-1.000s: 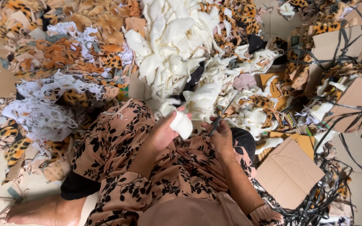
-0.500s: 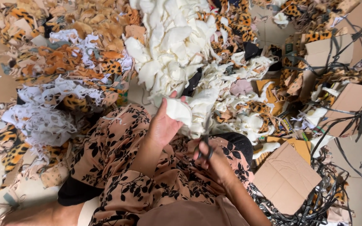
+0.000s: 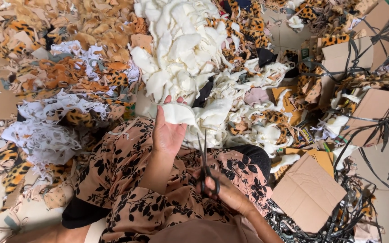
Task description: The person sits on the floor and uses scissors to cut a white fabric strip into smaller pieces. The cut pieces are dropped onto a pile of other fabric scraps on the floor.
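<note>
Cream fleece piece [image 3: 178, 113]: held up just beyond the lap, in front of the big cream pile [image 3: 176, 49]. Far left, saw leopard-print scraps [image 3: 5, 166] strewn on the floor, with white lacy offcuts [image 3: 41, 135] heaped just beside them and against the floral dress [image 3: 118, 180]. Moving right, found the left hand [image 3: 167, 132] raised palm-up, fingers closed on the lower edge of the fleece piece, so clamped on cloth rather than loose. Next to it, found scissors [image 3: 205, 166] pointing up toward that piece, tips near its bottom edge but apart from it, blades seemingly only a little parted. Gripped at the handles by the right hand [image 3: 223, 191], fingers curled shut through the loops, resting low on the lap. Judged as the lining-up step of trimming: cloth presented, no bite taken yet. Called for next, by this reading: wider blades, tips brought up to the held edge, and cloth kept taut by the pinching fingers. Further right, noted a flat cardboard sheet [image 3: 309, 193] beside the knee and tangled black strapping [image 3: 338, 220] around it
</note>
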